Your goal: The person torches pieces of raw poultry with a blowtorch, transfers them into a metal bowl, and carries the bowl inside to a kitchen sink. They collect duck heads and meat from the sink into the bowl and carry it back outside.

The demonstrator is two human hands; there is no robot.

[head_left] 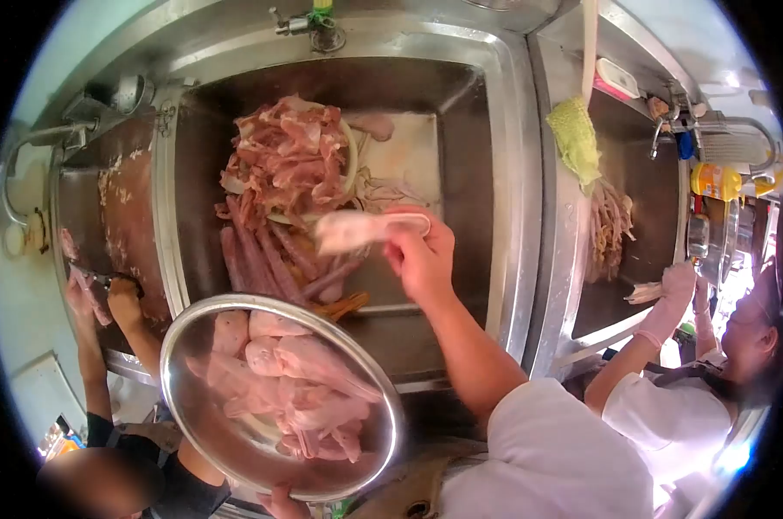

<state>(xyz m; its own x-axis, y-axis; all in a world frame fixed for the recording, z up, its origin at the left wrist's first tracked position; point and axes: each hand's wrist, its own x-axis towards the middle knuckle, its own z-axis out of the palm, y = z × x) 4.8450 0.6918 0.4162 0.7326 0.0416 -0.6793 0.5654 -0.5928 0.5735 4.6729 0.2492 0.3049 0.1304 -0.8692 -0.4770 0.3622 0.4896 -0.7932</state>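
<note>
My right hand [422,259] is closed on a pale piece of raw poultry [352,232], blurred by motion, above the middle sink [465,173]. Below it in the sink are a heap of raw meat [288,156], long pinkish neck-like pieces [257,259] and some yellowish pieces [340,305]. At the bottom, my left hand [283,502] grips the lower rim of a tilted metal bowl [395,424], its fingers partly hidden. Inside that bowl lie several pink raw poultry pieces [314,389].
On the left, a co-worker's hands [125,297] work with a long meat piece [89,290] over another sink. A gloved co-worker's hand [673,290] is at the right sink, near thin meat strips [610,221]. A green cloth [573,138] hangs over the divider.
</note>
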